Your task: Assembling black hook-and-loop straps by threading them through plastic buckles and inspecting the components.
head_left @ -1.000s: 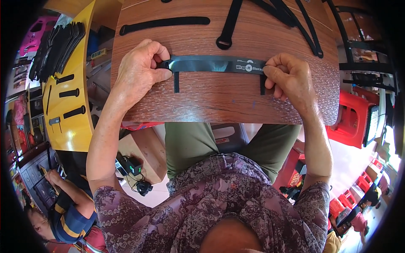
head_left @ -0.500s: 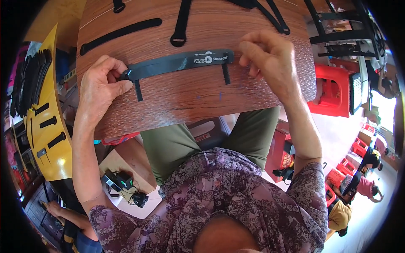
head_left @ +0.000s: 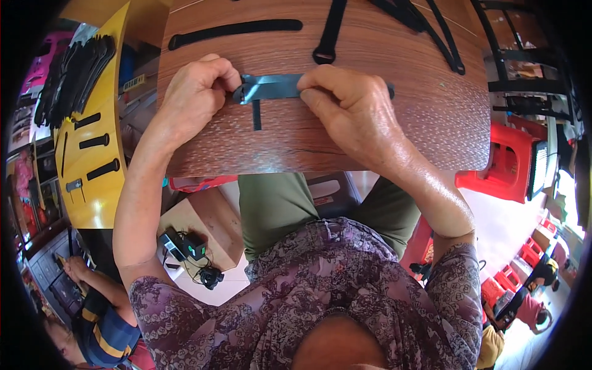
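Note:
A glossy dark grey strip lies across the wooden table in front of me. My left hand pinches its left end, where the strip bends or curls slightly. Farther right, my right hand is closed, with thumb and forefinger on the middle of the strip. That hand covers much of the right half, and only a dark tip shows beyond it. A short black strip sticks out from under the grey one toward me. Behind my hands lie a long black strap and another black strap with a slotted end.
More black straps lie at the table's far right. On the left, a yellow board carries a pile of black straps and several single ones. A red plastic stool stands right of the table. Other people are nearby.
My right hand has moved from beyond the strip's right end onto its middle and closed there. My left hand still pinches the left end. The whole view has shifted.

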The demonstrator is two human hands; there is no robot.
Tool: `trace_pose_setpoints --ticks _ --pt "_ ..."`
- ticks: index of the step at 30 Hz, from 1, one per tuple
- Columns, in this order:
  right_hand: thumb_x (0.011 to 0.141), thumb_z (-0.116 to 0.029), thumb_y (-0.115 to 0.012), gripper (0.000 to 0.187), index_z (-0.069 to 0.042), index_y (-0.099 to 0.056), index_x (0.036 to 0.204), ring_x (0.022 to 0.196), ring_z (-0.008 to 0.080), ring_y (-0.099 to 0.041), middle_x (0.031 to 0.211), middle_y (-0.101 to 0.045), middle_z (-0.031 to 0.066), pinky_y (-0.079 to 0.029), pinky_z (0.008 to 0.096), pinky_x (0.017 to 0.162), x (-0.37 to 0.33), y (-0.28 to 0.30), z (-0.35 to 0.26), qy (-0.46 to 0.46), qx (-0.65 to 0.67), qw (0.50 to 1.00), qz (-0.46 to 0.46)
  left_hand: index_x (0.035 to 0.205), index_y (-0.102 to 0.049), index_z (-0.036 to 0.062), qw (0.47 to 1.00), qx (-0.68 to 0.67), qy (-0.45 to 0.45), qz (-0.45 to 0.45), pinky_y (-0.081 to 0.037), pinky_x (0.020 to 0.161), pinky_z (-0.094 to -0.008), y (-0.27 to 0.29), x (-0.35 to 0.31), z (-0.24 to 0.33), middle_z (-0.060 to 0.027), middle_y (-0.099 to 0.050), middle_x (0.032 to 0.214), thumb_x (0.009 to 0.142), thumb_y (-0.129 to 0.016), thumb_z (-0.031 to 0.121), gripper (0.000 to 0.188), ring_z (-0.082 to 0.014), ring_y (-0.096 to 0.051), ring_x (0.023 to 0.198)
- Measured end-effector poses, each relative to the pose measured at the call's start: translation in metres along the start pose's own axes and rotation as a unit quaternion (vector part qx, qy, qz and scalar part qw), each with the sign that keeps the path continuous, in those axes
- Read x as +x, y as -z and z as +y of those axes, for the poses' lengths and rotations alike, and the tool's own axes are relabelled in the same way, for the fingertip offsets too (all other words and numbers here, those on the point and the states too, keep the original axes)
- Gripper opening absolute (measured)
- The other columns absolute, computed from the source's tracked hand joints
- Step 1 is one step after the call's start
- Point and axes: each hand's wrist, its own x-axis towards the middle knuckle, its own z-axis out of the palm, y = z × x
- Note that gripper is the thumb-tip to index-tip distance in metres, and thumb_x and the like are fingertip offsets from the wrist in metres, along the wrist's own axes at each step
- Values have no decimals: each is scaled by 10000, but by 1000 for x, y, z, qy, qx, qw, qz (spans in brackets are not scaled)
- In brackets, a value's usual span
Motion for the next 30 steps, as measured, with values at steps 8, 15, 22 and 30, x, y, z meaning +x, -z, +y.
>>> trace_pose_setpoints --ticks 8,15,22,30 --pt "776 -74 -611 129 -52 -599 902 707 356 -610 748 -629 165 -477 417 602 25 -46 -7 70 -27 997 -4 794 -627 -34 995 -83 49 -15 -433 685 -272 4 1 1 -69 -604 773 644 -467 -130 240 -159 -559 745" --pt "775 -105 -609 88 -62 -566 838 658 364 -599 684 -607 154 -461 457 579 40 -64 -6 119 -91 989 -17 783 -623 -45 994 -102 38 -18 -438 716 -279 7 2 -3 -79 -616 767 659 -495 -100 187 -167 -566 756" --pt "695 -89 -581 59 -59 -605 739 660 347 -620 663 -628 140 -482 438 587 54 -57 0 152 -24 987 -49 813 -643 -13 1000 -21 3 15 -453 703 -329 0 3 -12 -127 -613 777 672 -517 -44 191 -248 -598 744" --pt "740 13 -571 30 -11 -578 723 560 14 -439 565 -483 -37 -361 200 491 59 -45 13 51 230 959 -157 817 -641 -18 991 113 -44 49 -462 748 -408 -6 0 1 -161 -620 854 672 -514 -19 193 -363 -593 829"
